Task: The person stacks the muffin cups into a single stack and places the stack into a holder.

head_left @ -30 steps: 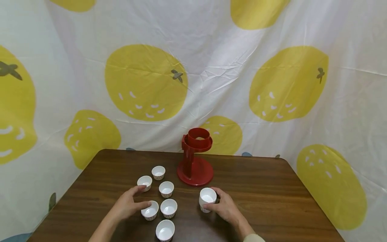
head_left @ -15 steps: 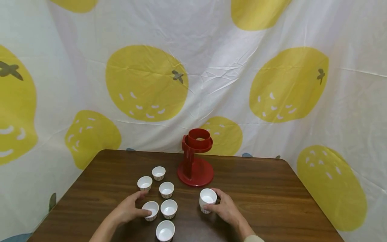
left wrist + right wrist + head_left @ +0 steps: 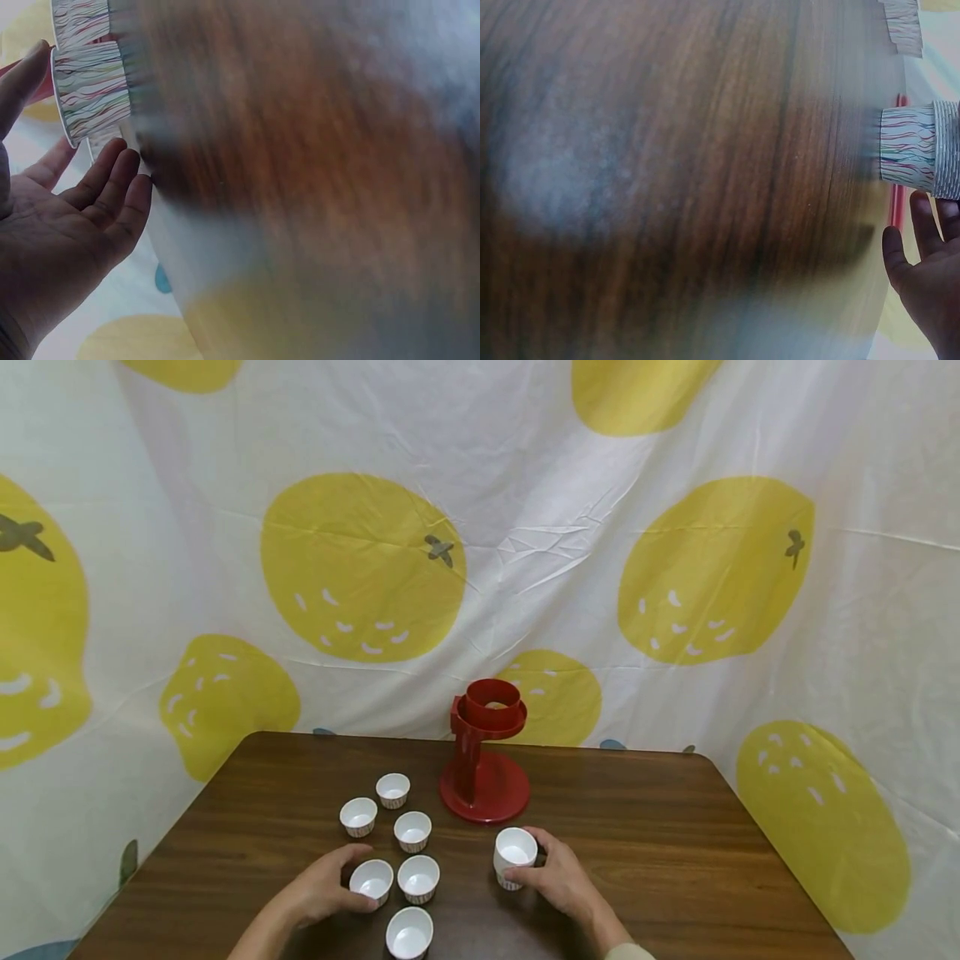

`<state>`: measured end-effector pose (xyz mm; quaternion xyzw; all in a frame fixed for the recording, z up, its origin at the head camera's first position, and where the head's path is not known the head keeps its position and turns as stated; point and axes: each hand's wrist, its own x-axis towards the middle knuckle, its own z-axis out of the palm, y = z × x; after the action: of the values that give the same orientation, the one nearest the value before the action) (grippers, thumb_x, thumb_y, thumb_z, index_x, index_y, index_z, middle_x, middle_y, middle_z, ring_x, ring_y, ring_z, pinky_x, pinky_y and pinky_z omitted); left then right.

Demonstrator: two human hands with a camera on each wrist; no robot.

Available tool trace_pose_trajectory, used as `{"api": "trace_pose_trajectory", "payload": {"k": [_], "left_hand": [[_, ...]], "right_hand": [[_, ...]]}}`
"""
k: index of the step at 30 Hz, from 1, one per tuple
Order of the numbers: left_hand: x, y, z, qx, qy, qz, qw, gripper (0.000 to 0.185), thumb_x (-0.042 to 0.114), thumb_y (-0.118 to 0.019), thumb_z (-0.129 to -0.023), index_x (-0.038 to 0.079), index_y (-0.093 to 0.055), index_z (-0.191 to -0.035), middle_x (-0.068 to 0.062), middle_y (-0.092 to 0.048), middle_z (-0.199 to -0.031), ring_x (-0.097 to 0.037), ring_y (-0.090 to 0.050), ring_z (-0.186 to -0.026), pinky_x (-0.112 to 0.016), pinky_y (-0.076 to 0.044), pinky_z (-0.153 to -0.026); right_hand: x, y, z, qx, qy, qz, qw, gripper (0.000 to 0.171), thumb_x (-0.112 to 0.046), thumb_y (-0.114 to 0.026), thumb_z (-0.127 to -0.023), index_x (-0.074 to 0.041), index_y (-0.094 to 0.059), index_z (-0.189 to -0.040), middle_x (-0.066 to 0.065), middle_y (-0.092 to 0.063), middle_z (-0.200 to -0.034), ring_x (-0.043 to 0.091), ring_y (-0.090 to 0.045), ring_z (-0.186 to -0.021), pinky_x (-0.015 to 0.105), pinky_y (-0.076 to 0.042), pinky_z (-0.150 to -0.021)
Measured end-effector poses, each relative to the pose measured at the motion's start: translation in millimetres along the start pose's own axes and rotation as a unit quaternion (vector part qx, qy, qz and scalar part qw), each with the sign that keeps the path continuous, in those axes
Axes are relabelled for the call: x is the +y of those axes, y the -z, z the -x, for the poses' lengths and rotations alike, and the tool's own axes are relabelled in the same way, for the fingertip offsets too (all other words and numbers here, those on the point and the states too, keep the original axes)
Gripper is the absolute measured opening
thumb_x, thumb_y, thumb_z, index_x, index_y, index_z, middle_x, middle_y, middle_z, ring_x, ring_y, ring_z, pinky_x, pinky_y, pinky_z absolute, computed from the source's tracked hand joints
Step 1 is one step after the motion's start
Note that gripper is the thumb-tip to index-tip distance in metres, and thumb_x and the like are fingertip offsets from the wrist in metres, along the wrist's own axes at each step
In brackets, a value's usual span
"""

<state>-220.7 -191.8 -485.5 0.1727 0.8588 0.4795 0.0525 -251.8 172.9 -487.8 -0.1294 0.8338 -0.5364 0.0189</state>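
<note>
Nearest, a paper baking cup stands just rightward of the left hand, whose loosely spread thumb and fingers flank a second cup, wavy coloured lines printed outside; whether they touch it is unclear. The right hand, thumb and fingers curved, holds an upright cup stack. Beyond both hands stands a red stand.

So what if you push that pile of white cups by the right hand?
The stack of cups might tip if pushed near the top, since it's tall and narrows downward. It looks thin-walled, so it's probably light. Lifted from below, it'd likely stay together because it's closely nested.
</note>
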Motion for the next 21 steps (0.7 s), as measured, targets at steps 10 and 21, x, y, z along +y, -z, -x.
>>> {"api": "trace_pose_trajectory", "payload": {"k": [10,21], "left_hand": [[-0.4,-4.6,-0.9,0.003,0.004,-0.012,0.9999,0.071,0.002,-0.088,-0.065,-0.012,-0.053,-0.125,-0.014,-0.064,-0.109,-0.027,-0.058,-0.097,-0.034,-0.046,-0.083],[-0.5,-5.2,-1.0,0.028,0.005,-0.037,0.9989,0.064,0.004,-0.088,-0.064,-0.006,-0.058,-0.120,-0.009,-0.064,-0.102,-0.024,-0.057,-0.091,-0.033,-0.045,-0.079]], "right_hand": [[0.8,0.1,0.0,0.001,-0.002,-0.004,1.000,0.067,-0.010,-0.086,-0.075,0.005,-0.054,-0.132,0.009,-0.067,-0.110,0.025,-0.061,-0.102,0.040,-0.047,-0.086],[0.2,0.1,0.4,0.002,-0.003,0.011,1.000,0.066,-0.012,-0.086,-0.075,0.005,-0.055,-0.131,0.009,-0.067,-0.110,0.025,-0.061,-0.102,0.042,-0.047,-0.086]]}}
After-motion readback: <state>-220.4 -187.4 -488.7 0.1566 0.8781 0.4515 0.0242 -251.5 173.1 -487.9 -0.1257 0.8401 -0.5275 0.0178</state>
